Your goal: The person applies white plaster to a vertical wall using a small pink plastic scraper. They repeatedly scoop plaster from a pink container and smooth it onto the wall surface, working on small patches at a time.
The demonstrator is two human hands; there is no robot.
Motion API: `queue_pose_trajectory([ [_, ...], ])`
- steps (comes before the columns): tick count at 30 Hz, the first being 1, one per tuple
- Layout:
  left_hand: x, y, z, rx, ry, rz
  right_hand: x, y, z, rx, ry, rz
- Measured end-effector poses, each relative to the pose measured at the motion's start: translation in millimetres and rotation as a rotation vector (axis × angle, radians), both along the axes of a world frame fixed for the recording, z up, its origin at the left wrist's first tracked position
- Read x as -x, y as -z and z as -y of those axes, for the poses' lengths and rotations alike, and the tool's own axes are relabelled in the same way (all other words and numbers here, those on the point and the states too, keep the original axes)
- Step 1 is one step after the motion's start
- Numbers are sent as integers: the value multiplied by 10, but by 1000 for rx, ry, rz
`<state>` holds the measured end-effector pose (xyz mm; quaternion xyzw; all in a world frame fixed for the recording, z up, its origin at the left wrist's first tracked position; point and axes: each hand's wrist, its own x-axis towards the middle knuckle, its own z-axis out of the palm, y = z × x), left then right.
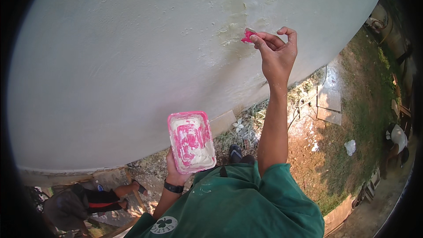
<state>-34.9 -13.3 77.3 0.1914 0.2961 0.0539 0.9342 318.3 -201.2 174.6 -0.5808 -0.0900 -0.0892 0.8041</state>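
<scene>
My left hand [175, 172] grips a pink rectangular plastic tray [209, 128] from its underside and near edge. White paste is smeared over the tray's inside, thickest toward its lower right corner. Up at the wall, my right hand [278, 48] pinches a small pink scraper [247, 36] between thumb and fingers, close to the wall's surface; whether it touches, I cannot tell. The pale wall [132, 61] has rough ridges and a yellowish-white damp-looking patch [237, 9] around and above the scraper.
Another person [66, 205] is at the lower left beside the wall's base. Flat boards [329, 101] lie on the ground at right, with a white crumpled piece [350, 147] on the grass. My sandalled foot [235, 153] stands near the wall. A further figure [398, 141] shows at the far right.
</scene>
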Motion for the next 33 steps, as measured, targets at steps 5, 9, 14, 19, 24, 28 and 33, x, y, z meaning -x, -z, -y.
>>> queue_pose_trajectory([
  [5,8,-60,10,35,16,59,75,-105,-42,41,-51,79],
  [9,-40,-138,61,-23,16,32,450,-84,89,87,-15,123],
  [14,-118,-216,105,-91,32,6,1132,137,293,105,-152,105],
  [19,-175,-239,71,14,71,130,1549,396,415,-81,-299,-81],
  [24,-159,-211,105,34,103,124,1960,631,228,-172,-355,-345],
  [28,-212,-207,176,82,113,182,2048,671,249,-187,-420,-519],
  [33,-215,-270,259,-96,97,179,2049,565,428,122,-559,-347],
])
